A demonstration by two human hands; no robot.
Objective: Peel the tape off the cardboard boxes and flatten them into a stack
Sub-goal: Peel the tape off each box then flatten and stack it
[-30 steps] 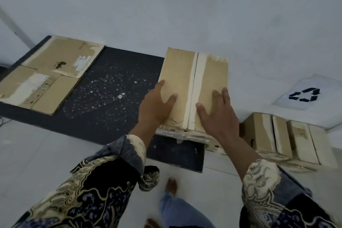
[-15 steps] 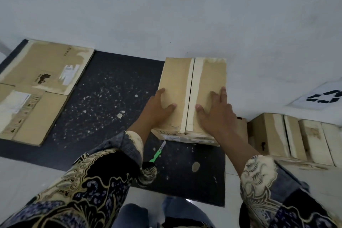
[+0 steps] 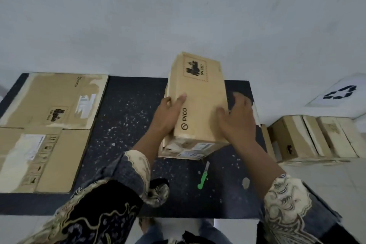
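We clamp the box (image 3: 200, 105) between left hand (image 3: 168, 117) and right hand (image 3: 237, 123); bare mat (image 3: 126, 117) lies leftward before the flattened cardboard (image 3: 49, 109).

Brown cardboard boxes, one lifted, others flat or waiting

A closed rectangular brown cardboard box (image 3: 200, 103) printed "PICO" sits tilted over the mat; flattened brown cardboard sheets (image 3: 47, 125) lie stacked at left; taped brown boxes (image 3: 309, 136) stand at right by the wall.
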